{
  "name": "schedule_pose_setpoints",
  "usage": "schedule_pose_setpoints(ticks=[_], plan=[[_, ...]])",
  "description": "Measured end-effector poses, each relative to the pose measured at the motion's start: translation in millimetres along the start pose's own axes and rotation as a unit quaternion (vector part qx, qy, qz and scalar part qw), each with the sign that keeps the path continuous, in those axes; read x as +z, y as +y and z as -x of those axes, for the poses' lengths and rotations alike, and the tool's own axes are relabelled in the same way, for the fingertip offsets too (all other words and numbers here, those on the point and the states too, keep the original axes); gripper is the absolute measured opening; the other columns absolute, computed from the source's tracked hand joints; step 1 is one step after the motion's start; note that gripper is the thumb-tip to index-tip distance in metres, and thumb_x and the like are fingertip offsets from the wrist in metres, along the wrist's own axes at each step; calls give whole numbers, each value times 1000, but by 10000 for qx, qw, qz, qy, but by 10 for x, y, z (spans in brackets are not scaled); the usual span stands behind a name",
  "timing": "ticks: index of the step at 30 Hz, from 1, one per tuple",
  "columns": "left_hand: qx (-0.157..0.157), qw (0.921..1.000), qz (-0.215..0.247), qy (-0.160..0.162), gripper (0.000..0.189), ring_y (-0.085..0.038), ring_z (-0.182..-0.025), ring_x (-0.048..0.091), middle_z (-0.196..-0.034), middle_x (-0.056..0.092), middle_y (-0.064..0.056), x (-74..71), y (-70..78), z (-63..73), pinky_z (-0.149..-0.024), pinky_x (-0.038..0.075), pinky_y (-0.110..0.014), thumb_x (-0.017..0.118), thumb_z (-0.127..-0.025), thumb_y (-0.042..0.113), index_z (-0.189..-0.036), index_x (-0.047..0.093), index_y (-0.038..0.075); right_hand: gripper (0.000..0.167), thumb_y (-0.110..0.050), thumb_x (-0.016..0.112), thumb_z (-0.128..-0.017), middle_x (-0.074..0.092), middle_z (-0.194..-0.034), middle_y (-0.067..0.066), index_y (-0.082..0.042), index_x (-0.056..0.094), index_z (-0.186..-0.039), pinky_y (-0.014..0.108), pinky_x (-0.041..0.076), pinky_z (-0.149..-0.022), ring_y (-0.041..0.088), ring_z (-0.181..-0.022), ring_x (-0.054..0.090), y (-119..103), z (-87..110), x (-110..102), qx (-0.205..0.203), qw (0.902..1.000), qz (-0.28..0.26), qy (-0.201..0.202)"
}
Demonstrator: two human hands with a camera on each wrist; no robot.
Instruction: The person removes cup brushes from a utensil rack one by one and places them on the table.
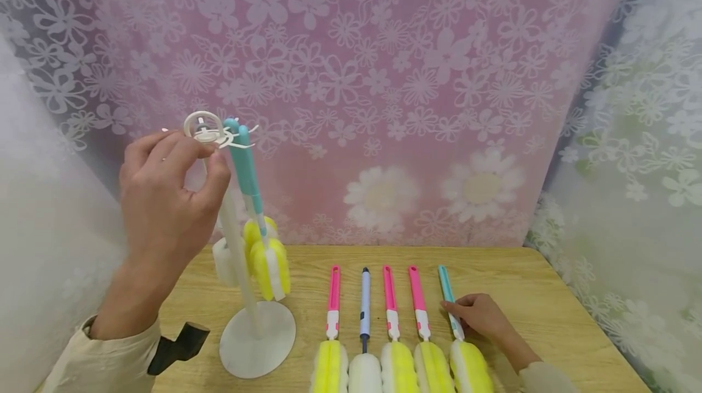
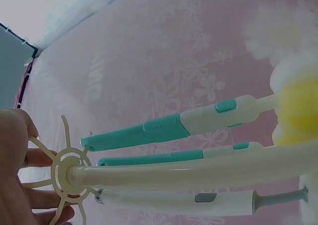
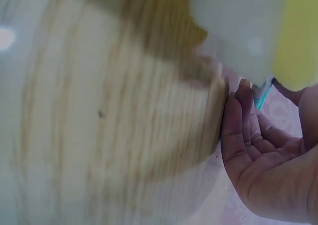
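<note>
My left hand (image 1: 167, 192) holds the hooked top (image 1: 207, 136) of a white stand (image 1: 237, 259), thumb and fingers at its ring. Teal-handled sponge brushes (image 1: 247, 167) hang from the hooks, their yellow-and-white heads down. In the left wrist view a white-handled brush (image 2: 174, 203) hangs beside them, and the fingers lie behind the hook ring (image 2: 55, 175). On the table, my right hand (image 1: 484, 318) pinches the handle of a teal-handled sponge brush (image 1: 446, 283), the rightmost in a row. In the right wrist view its sponge head (image 3: 238, 31) covers part of the fingers.
Left of the right hand lie several more brushes, pink-handled ones (image 1: 334, 289) and one with a pale blue handle (image 1: 365, 295), heads toward me. The stand's round base (image 1: 258, 353) rests on the wooden table (image 1: 307, 259). Flowered curtains (image 1: 384, 106) hang behind and at the sides.
</note>
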State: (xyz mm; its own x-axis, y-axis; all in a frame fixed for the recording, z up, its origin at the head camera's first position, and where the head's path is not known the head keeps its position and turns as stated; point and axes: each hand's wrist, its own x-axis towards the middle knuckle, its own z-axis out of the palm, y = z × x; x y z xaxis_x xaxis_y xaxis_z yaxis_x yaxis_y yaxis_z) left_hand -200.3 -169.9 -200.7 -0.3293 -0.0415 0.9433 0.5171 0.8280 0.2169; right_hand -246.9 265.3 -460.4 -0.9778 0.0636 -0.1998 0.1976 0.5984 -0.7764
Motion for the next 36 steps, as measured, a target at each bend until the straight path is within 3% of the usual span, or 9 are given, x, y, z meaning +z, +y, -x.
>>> schedule_pose_setpoints(ticks=[6, 13, 24, 36], plan=[[-146, 9998, 99, 26, 28, -37, -106, 51, -95, 68, -16, 2, 16, 6, -96, 34, -48, 53, -86, 24, -82, 68, 0, 35, -36, 67, -87, 56, -61, 4, -2, 67, -80, 28, 46, -51, 16, -54, 53, -17, 8, 14, -35, 9992, 386, 104], [-109, 9999, 77, -16, 28, -37, -105, 51, -94, 68, -16, 1, 40, -7, -95, 34, -49, 53, -86, 24, -84, 68, 0, 34, -37, 67, -86, 48, -53, 1, -6, 62, -73, 25, 35, -48, 12, -48, 41, 3, 2, 41, -187, 9969, 746, 151], [-125, 9999, 42, -40, 27, -37, -104, 51, -95, 68, -16, -10, 14, 14, -96, 34, -48, 52, -87, 23, -84, 67, 0, 44, -44, 67, -85, 53, -67, 3, -1, 61, -88, 28, 39, -53, 15, -58, 48, 37, -16, 59, -340, 9949, 933, 151], [-203, 9997, 43, -90, 28, -36, -112, 49, -98, 67, -14, -10, 14, 24, -96, 34, -51, 52, -88, 25, -84, 66, 2, 47, -46, 66, -85, 58, -79, 4, 1, 60, -94, 31, 45, -61, 17, -68, 52, 34, -10, 49, -372, 9936, 1055, 168]])
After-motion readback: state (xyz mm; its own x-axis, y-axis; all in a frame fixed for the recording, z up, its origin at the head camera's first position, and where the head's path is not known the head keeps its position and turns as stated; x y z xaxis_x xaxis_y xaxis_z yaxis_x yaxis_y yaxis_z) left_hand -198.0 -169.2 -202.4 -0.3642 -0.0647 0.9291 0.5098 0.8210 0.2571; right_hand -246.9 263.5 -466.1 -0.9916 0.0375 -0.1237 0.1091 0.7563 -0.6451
